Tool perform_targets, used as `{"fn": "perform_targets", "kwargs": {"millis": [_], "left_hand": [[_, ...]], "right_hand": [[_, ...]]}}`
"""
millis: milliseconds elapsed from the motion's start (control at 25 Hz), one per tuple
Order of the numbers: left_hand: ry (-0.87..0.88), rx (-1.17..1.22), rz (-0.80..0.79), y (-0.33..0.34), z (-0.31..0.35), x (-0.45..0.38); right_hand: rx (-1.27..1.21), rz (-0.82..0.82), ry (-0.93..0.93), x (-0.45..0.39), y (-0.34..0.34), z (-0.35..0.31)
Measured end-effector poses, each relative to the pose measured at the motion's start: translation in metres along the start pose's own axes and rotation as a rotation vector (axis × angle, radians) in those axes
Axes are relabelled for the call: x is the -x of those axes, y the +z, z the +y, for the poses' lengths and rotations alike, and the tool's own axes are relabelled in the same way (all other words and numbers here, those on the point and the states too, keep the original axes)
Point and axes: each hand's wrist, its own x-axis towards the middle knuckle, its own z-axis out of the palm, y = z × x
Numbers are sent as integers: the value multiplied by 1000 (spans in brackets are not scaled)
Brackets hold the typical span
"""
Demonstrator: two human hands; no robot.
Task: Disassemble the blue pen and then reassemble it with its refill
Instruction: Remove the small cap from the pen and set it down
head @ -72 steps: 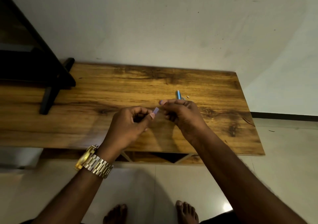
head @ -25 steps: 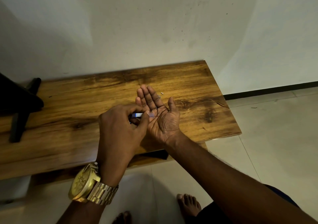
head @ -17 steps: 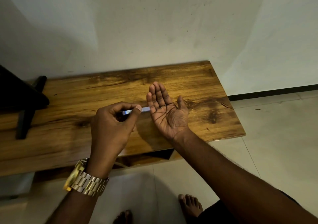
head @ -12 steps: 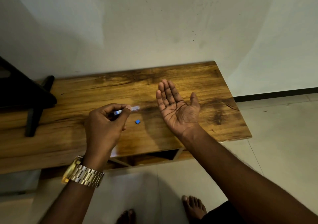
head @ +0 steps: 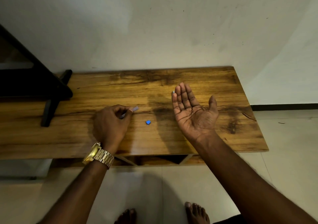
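My left hand [head: 111, 123] is curled around the pale blue pen barrel [head: 134, 109], whose end pokes out past the thumb and forefinger just above the wooden table [head: 86, 137]. A small blue pen piece [head: 148, 122] lies loose on the table between my hands. My right hand [head: 193, 111] is held palm up with its fingers spread and nothing in it. A tiny pale piece [head: 173, 92] lies on the table just beyond the right fingertips.
A dark stand with a slanted leg [head: 51, 103] sits on the table's left end. The wall runs right behind the table. The table's right end [head: 258, 129] and front edge border the tiled floor, where my bare feet [head: 196, 213] show.
My hands have drawn apart: the left took the pen barrel off the open right palm and moved left. The small blue piece now lies on the table between them.
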Motion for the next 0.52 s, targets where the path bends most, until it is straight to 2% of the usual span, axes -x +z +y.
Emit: {"fn": "perform_targets", "kwargs": {"millis": [120,160,240,320,520], "left_hand": [[39,39,7,-3,8,2],[133,101,31,-5,17,6],[429,160,52,-11,38,23],[626,143,-2,-8,55,42],[668,102,-85,-2,59,55]], "right_hand": [[83,-1,9,0,0,-1],[112,-4,17,0,-1,0],[170,-6,41,1,1,6],[238,-14,57,3,1,13],[333,-33,90,6,3,18]]}}
